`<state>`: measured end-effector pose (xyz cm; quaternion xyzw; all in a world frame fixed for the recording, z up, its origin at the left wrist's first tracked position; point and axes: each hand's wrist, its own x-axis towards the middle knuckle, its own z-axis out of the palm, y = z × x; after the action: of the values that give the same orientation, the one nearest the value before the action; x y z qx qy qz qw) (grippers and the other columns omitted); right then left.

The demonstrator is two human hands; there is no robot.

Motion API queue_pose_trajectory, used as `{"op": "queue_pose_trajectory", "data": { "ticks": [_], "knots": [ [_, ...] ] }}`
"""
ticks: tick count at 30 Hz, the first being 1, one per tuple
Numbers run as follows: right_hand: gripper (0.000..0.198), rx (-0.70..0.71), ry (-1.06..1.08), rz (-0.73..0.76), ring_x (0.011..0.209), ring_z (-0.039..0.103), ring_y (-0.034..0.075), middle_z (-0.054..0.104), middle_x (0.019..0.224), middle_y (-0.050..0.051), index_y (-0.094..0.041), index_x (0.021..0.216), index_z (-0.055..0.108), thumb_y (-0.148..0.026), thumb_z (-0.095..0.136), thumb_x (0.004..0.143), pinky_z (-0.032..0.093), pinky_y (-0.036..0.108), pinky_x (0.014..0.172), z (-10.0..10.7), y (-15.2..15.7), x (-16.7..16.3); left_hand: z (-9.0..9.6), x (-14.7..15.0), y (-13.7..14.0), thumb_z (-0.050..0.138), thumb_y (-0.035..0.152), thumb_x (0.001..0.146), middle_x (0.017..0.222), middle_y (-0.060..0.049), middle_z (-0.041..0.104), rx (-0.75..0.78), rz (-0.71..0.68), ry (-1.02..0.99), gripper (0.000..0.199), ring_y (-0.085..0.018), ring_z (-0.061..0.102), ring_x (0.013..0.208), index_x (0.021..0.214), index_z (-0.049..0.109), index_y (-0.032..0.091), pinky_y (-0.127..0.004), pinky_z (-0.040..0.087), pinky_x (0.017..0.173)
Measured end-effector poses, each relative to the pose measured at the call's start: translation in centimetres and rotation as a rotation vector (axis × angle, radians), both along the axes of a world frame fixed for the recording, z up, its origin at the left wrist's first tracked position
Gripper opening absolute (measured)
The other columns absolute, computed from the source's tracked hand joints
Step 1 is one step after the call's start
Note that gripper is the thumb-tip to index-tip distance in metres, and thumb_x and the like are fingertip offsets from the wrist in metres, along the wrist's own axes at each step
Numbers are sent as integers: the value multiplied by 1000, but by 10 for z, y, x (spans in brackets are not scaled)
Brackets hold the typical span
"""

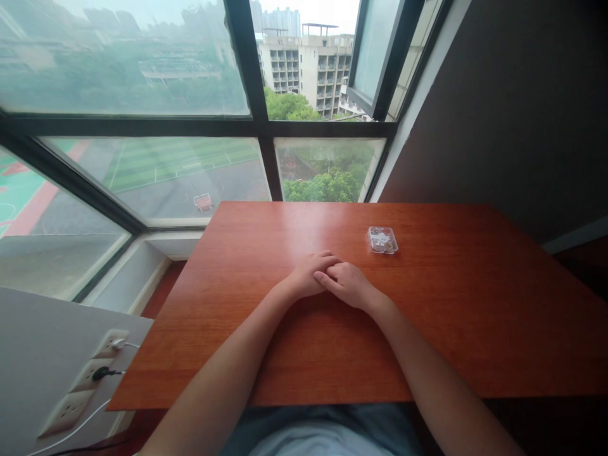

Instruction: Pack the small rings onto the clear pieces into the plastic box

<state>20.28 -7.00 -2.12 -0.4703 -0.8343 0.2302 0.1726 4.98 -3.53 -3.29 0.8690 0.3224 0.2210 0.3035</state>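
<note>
Both hands rest together on the reddish-brown wooden table (228, 266), near its middle. My left hand (308, 277) lies with its fingers pressed together, partly hidden where the hands overlap. My right hand (350, 285) meets it from the right, closed, its thumb lying across the left hand. No object shows in either hand. Just beyond my right hand sits a small clear plastic box (382, 240), apart from the fingers. Small pieces are inside it, too small to make out, with a whitish patch on top.
Dark-framed windows (263, 126) stand behind and left of the table, one pane swung outward. On the low wall at left are power sockets (71, 405) with plugs and cables (76, 430). A dark grey wall (513, 114) rises at right.
</note>
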Motion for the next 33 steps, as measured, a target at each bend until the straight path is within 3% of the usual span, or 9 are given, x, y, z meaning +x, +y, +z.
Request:
{"op": "queue_pose_trajectory", "data": {
  "ticks": [19,33],
  "knots": [
    [51,-16,-29,-5,67,57,14,68,74,6,-16,70,65,-51,40,99,32,26,60,5,-1,-1,0,-1,0,57,19,70,100,-7,64,-11,8,6,35,-19,61,84,103,68,15,-29,49,77],
    [56,14,8,-6,67,60,15,70,75,7,-15,74,68,-54,36,99,33,26,60,-5,2,0,3,0,-2,56,19,72,100,-8,65,-15,26,21,34,-19,62,85,103,68,14,-29,49,75]
  ]
}}
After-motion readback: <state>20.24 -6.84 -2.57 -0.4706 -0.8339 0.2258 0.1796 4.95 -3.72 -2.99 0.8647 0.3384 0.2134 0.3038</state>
